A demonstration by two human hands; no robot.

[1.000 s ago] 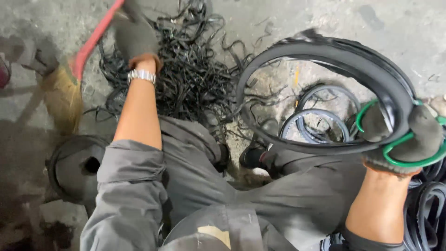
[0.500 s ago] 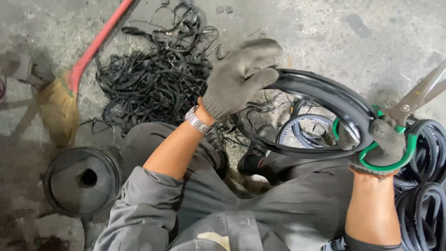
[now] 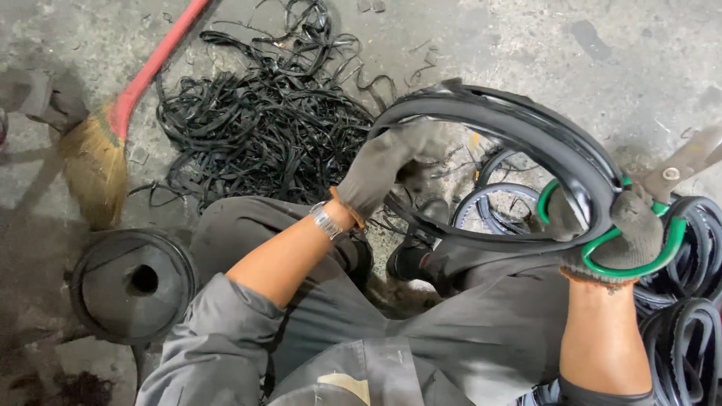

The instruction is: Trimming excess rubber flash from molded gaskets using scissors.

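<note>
So the gloved left hand (image 3: 391, 162) is gripping the big black rubber ring (image 3: 526, 135) on its left side, steadying it, while the right hand (image 3: 628, 237) is clamping green-handled scissors (image 3: 647, 225) against the ring's right edge, above a black scrap-strip pile (image 3: 256, 128).

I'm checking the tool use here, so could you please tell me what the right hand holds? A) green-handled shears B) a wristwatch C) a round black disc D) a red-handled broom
A: the right hand grips the green loops of the shears, beside the rubber ring.
</note>
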